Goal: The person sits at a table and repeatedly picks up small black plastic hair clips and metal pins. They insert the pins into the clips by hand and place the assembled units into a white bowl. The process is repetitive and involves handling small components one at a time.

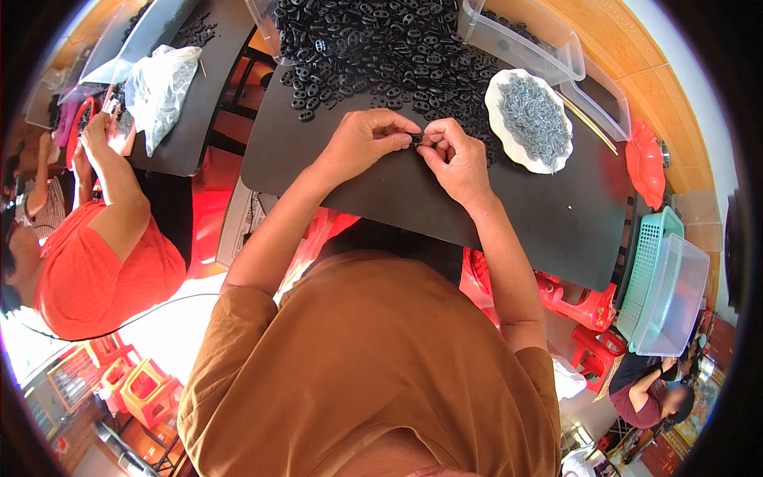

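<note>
We see our two hands meeting over the middle of the dark worktop, fingertips pinched together on one small black plastic piece held between them. Our left hand comes in from the left with its fingers curled narrowly around the piece, and our right hand closes on it from the other side, thumb and forefinger tight against it, so both hands grip the same part just above the worktop's surface. Toward the far edge of the worktop lies a broad heap of black plastic pieces, alike in shape, spreading from the far left corner across to the right and reaching close to our hands. To the right of our right hand, near the far right corner, sits a white scalloped dish filled with small grey metal parts. Beyond it, at the far edge, stand clear plastic bins. Off the right edge of the worktop we see a red tray and, lower down, a teal basket with a clear tub nested against it. At the left, another person in an orange shirt works at a separate dark worktop beside a clear plastic bag
</note>
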The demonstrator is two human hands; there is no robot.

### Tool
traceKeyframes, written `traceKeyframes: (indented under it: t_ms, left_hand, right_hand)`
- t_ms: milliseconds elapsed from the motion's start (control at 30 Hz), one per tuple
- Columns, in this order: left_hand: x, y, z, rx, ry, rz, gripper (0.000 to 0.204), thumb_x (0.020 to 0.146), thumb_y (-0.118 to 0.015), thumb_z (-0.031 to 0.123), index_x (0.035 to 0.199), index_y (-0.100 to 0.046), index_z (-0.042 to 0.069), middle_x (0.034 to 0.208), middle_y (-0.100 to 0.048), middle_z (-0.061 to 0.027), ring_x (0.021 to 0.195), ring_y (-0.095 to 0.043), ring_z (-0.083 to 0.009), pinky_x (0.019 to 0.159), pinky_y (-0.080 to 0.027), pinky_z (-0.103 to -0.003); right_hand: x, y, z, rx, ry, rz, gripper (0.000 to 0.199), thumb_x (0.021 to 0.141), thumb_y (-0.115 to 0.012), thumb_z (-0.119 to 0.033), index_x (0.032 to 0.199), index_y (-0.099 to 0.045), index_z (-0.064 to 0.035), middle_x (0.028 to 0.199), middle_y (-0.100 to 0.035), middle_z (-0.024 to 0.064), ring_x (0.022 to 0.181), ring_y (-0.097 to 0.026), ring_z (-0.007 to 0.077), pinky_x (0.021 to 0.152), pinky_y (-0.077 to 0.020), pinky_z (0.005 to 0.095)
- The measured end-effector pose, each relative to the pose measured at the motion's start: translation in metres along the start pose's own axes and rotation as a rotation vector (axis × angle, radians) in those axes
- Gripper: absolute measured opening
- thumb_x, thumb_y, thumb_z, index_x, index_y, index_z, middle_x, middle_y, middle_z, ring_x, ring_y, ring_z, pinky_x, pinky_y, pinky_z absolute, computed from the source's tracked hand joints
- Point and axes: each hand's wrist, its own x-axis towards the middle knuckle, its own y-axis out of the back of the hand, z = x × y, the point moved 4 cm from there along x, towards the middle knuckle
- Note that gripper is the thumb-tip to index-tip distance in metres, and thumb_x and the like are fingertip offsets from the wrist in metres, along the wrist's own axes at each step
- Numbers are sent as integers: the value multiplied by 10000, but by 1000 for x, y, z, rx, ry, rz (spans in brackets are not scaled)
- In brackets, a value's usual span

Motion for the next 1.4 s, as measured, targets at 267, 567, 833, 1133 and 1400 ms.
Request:
traceKeyframes:
  t_ms: [267, 567, 833, 1133, 1400]
  left_hand:
    - [-4, -1, 6, 149, -151, 35, 179, 865, -693, 16, 1037, -741, 33, 917, -691, -54, 771, -661, -99, 679, -523, -230]
    - [-6, -6, 9, 214, -227, 53, 162, 843, -702, -8, 1002, -731, 6, 902, -687, -81, 745, -655, -141, 676, -533, -266]
    - [-6, -7, 9, 259, -225, 29, 162, 842, -703, -5, 1002, -728, 8, 888, -685, -80, 721, -639, -140, 671, -526, -268]
    - [-9, -4, 10, 246, -216, 39, 166, 847, -711, 17, 1013, -714, 9, 872, -691, -75, 716, -642, -134, 675, -527, -271]
    - [-11, -4, 8, 205, -201, 87, 147, 841, -722, 29, 987, -719, 11, 871, -688, -84, 703, -644, -144, 658, -525, -278]
  right_hand:
    - [0, -3, 0, -49, 55, 34, 288, 770, -740, 63, 978, -582, -58, 737, -648, 13, 540, -510, 66, 513, -420, 231]
    - [0, -3, -1, -104, 10, 15, 264, 776, -725, 11, 976, -584, -89, 767, -674, 48, 552, -594, 168, 546, -478, 313]
    - [-2, -3, 1, -100, 46, 35, 233, 759, -748, 51, 928, -623, -50, 758, -645, 31, 569, -554, 114, 549, -460, 263]
    - [-2, -2, -8, -163, 121, 52, 225, 751, -755, 7, 925, -635, -71, 788, -661, 55, 633, -635, 179, 574, -508, 301]
    - [-1, -3, -3, -165, 87, 29, 212, 757, -713, 44, 917, -633, -71, 802, -661, 69, 707, -663, 220, 624, -543, 325]
